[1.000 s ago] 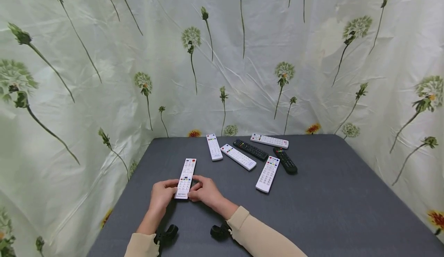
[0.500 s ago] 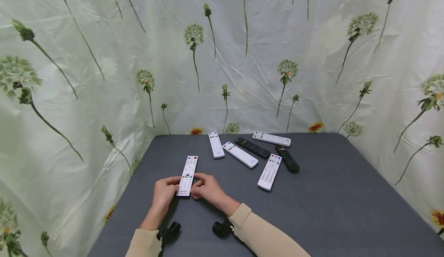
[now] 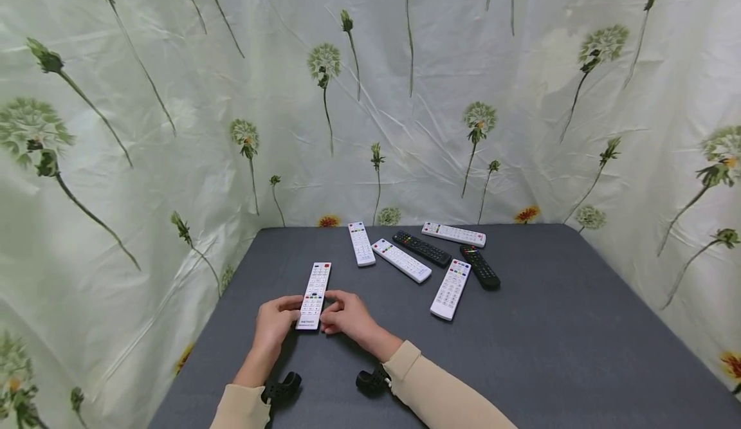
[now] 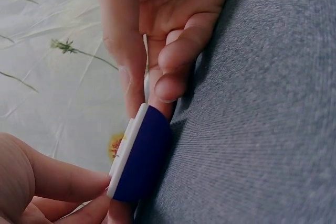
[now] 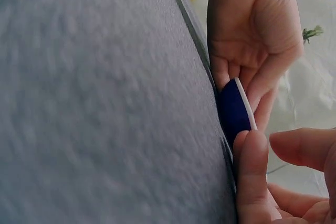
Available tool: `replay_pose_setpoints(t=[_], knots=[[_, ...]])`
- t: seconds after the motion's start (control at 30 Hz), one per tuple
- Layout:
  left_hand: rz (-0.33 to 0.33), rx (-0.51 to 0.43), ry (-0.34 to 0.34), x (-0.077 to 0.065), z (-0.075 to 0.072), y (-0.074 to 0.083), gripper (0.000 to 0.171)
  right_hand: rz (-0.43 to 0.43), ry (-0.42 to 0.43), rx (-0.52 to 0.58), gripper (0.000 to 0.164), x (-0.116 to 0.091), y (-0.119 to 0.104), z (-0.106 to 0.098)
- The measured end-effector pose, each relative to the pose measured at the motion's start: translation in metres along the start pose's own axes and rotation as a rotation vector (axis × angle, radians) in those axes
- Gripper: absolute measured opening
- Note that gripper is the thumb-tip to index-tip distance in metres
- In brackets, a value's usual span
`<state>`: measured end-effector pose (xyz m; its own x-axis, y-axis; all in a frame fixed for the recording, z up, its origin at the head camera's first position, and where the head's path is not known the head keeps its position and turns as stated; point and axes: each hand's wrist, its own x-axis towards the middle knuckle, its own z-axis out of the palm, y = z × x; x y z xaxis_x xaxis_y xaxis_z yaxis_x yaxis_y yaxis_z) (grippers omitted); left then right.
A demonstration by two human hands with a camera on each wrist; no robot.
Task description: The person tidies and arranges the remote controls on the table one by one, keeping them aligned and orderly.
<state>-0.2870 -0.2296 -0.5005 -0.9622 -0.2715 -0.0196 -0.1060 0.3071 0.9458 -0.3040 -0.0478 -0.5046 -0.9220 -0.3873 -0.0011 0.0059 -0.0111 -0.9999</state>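
A white remote control [image 3: 314, 297] lies face up at the left part of the table, its near end toward the person. My left hand [image 3: 275, 323] holds its left edge, index finger ahead of thumb. At the right edge, my right hand [image 3: 353, 319] holds it with curled fingers, the index fingertip right at the side. In the left wrist view the dark blue end of the remote [image 4: 143, 156] shows, with left fingertips at its white rim and the right hand [image 4: 173, 30] beyond. The right wrist view shows a right fingertip [image 5: 252, 148] against that end.
To the right lie several more remotes: a white one [image 3: 361, 244], another white one [image 3: 401, 260], a black one [image 3: 422, 249], a white one at the back [image 3: 454, 234], a black one [image 3: 480, 267] and a nearer white one [image 3: 450, 289]. A flowered curtain [image 3: 370, 94] surrounds the dark table [image 3: 550, 345].
The head view has shifted slightly. Both hands stay at the remote, which keeps its place. The right thumb sits a little farther out from the remote's near corner than one second ago.
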Motion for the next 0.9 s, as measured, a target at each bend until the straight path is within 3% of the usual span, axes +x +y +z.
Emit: replay_pose_setpoints(t=[0.2,0.3,0.47,0.57,0.67,0.77,0.9], knots=[[0.018,-0.004,-0.015,-0.001,-0.002,0.004,0.033,0.023,0.064,-0.019,0.054,0.003,-0.006,-0.015],[0.040,0.059,0.008,-0.005,-0.004,0.011,0.035,0.006,0.126,-0.055,0.052,0.006,-0.012,-0.026],[0.128,0.193,0.088,-0.006,0.001,0.029,0.036,-0.016,0.307,-0.129,0.047,0.014,-0.019,-0.050],[0.185,0.206,0.108,-0.003,0.012,0.043,0.035,-0.008,0.383,-0.151,0.047,0.019,-0.022,-0.064],[0.223,0.173,0.080,0.002,0.028,0.058,0.033,-0.002,0.401,-0.152,0.052,0.024,-0.025,-0.075],[0.209,0.109,0.017,0.007,0.046,0.072,0.033,0.002,0.393,-0.168,0.057,0.029,-0.028,-0.083],[0.133,0.020,-0.070,0.020,0.070,0.080,0.038,0.018,0.380,-0.223,0.061,0.037,-0.028,-0.090]])
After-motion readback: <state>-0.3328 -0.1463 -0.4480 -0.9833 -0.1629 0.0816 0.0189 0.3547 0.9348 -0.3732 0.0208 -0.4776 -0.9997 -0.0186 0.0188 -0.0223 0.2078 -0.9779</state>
